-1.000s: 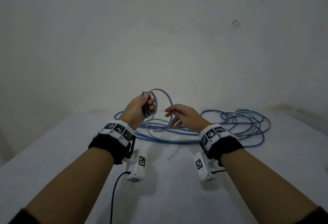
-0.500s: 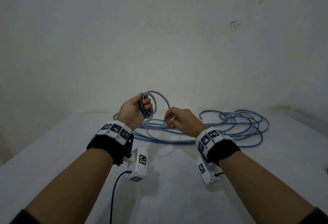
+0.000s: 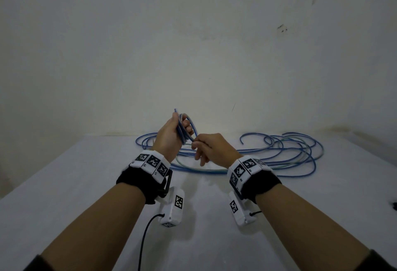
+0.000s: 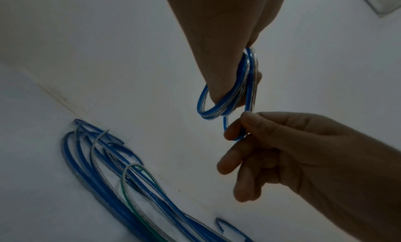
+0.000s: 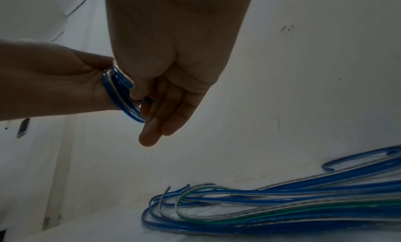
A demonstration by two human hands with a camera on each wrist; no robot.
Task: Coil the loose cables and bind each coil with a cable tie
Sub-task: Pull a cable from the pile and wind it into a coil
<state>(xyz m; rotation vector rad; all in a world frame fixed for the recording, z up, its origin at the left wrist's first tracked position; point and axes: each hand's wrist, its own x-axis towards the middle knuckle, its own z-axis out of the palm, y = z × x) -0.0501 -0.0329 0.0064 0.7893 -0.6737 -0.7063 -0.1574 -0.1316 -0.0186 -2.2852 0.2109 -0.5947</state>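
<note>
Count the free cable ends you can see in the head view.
2: one juts up above the left hand; another curls on the table, right of the right hand. Others may be buried.

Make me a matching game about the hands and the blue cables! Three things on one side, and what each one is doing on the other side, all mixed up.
Things:
1. left hand
2. right hand
3. loose cables

States:
A. lying spread on the white table
B. gripping the small coil
C. pinching one strand below the coil

Pairs: 1-B, 2-C, 3-A
</note>
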